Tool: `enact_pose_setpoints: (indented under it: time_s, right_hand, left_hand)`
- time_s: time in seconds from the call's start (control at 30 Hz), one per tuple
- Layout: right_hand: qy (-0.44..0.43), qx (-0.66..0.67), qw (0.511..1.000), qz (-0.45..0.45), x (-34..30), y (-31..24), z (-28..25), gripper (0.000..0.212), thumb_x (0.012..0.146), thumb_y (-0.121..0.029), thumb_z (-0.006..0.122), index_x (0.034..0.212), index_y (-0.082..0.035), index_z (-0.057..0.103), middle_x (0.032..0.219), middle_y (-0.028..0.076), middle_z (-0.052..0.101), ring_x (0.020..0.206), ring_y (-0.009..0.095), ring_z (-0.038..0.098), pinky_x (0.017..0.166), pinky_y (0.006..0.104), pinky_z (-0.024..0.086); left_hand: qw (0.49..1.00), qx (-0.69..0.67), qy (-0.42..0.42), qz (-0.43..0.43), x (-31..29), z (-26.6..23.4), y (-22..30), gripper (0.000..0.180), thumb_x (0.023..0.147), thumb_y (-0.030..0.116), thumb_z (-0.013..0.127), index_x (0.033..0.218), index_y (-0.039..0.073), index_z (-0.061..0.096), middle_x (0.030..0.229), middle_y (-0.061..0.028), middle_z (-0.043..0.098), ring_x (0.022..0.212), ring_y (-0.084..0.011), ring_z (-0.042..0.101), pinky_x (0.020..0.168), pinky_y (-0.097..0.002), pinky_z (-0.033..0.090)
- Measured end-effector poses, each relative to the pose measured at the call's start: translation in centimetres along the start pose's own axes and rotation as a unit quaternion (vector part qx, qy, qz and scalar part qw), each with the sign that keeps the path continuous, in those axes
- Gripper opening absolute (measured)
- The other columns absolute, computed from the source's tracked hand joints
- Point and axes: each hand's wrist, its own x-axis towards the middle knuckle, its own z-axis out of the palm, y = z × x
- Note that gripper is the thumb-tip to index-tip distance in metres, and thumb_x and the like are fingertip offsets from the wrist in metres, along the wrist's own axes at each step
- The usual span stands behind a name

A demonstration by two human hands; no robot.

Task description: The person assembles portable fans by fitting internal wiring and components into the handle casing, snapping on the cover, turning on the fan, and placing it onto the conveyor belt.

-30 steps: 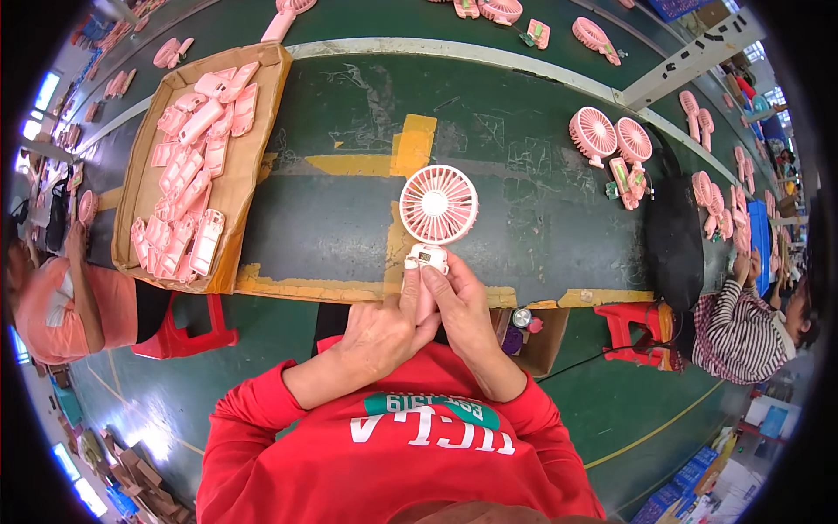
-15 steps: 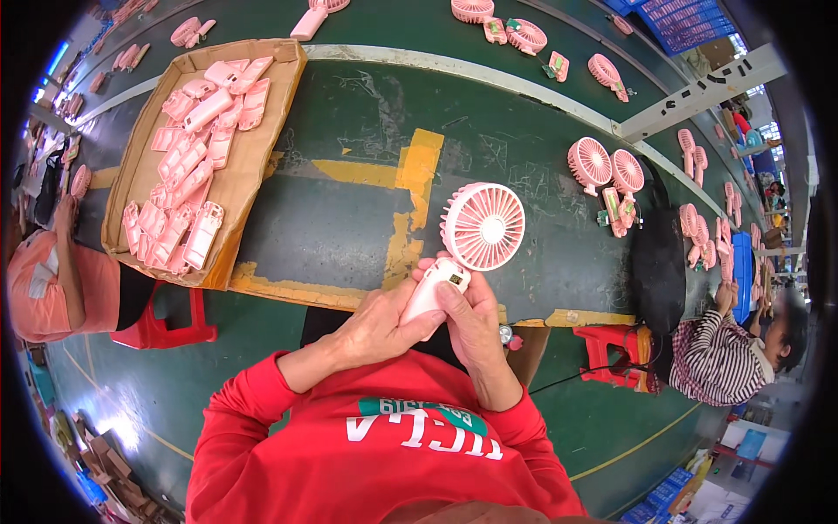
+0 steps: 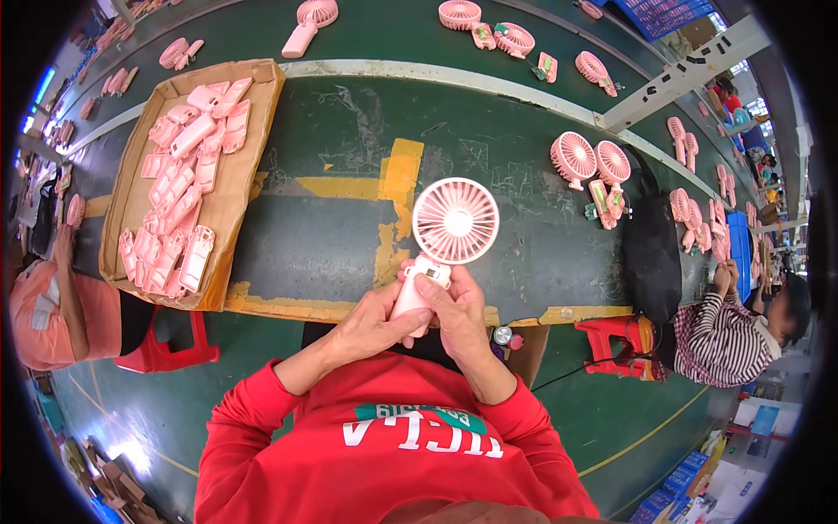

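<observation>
A pink handheld fan (image 3: 456, 222) is held over the near edge of the workbench, its round grille pointing away from me. My left hand (image 3: 377, 321) wraps round the fan's handle from the left. On the other side my right hand (image 3: 456, 311) grips the same handle, with the thumb lying across its face just below a small dark opening. Part of the handle is hidden by my fingers.
On the left of the bench (image 3: 323, 236) stands a cardboard tray (image 3: 262, 131) heaped with pink handle shells (image 3: 179, 188). Two fans with exposed circuit boards (image 3: 594, 162) lie right. Beyond a pale rail, more fans (image 3: 458, 15) rest. Co-workers sit at both sides; a black bag (image 3: 653, 258) hangs right.
The fan has shifted slightly left, and its grille faces upward more squarely. Both hands keep hold of the handle. The whole view has shifted a little.
</observation>
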Motion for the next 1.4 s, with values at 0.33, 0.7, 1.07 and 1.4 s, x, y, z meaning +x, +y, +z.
enact_pose_setpoints:
  time_s: [0.33, 0.7, 1.07, 1.4]
  right_hand:
    - [-0.056, 0.002, 0.998, -0.025, 3.0, -0.9, -1.2, 0.031, 0.092, -0.014, 0.053, 0.117, 0.002, 0.046, 0.110, 0.013, 0.060, 0.097, 0.017, 0.059, 0.082, 0.0304, 0.050]
    - [-0.042, -0.119, 0.987, -0.100, 9.3, -1.6, -2.4, 0.038, 0.093, -0.015, 0.051, 0.125, 0.003, 0.043, 0.110, 0.011, 0.060, 0.102, 0.017, 0.057, 0.092, 0.0302, 0.044]
    - [-0.047, -0.368, 0.909, -0.189, 11.0, 0.4, -3.3, 0.017, 0.093, -0.008, 0.050, 0.106, 0.001, 0.055, 0.088, 0.010, 0.066, 0.076, 0.012, 0.063, 0.069, 0.0257, 0.052]
    - [-0.049, -0.374, 0.906, -0.194, 11.3, -0.7, -2.8, 0.016, 0.086, -0.005, 0.056, 0.102, -0.001, 0.056, 0.088, 0.012, 0.064, 0.077, 0.028, 0.064, 0.066, 0.0343, 0.052]
  left_hand:
    - [0.999, -0.003, -0.005, -0.044, 2.6, -0.8, 1.5, 0.024, 0.090, 0.021, 0.058, 0.100, 0.001, 0.050, 0.082, -0.0031, 0.059, 0.064, -0.0080, 0.057, 0.055, -0.0217, 0.048]
    - [0.971, 0.141, 0.154, 0.118, 11.7, -7.4, 8.5, 0.029, 0.085, 0.027, 0.060, 0.097, 0.001, 0.056, 0.072, -0.0064, 0.062, 0.059, -0.0132, 0.059, 0.054, -0.0260, 0.048]
    - [0.571, 0.704, 0.409, 0.106, 32.6, -20.9, 14.3, 0.042, 0.081, 0.024, 0.061, 0.114, 0.002, 0.048, 0.112, -0.0239, 0.051, 0.099, -0.0362, 0.056, 0.076, -0.0472, 0.048]
    - [0.841, 0.388, 0.355, 0.127, 50.9, -12.9, 18.9, 0.095, 0.061, 0.062, 0.071, 0.112, -0.016, 0.052, 0.111, -0.0286, 0.058, 0.105, -0.0340, 0.059, 0.089, -0.0392, 0.045]
